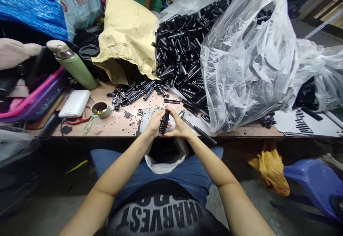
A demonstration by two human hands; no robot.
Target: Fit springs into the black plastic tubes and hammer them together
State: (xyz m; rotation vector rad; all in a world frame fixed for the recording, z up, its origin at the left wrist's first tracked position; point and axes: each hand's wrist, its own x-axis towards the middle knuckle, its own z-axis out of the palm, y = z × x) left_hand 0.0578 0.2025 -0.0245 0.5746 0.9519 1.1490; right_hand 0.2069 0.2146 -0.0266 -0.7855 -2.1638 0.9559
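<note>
Between the two hands sits one small black part (164,121).

Both hands hold it together at the near edge of the surface (112,126): the left hand (154,123) grips one side, the right hand (179,127) the other, fingers curled close. Just past the hands lie ribbed black pieces (136,94). Further back and to the right, a big heap of black tubes (182,50) spills from a clear bag (249,61). Left of the hands are a small cup (101,109) and a green bottle (73,64).
</note>
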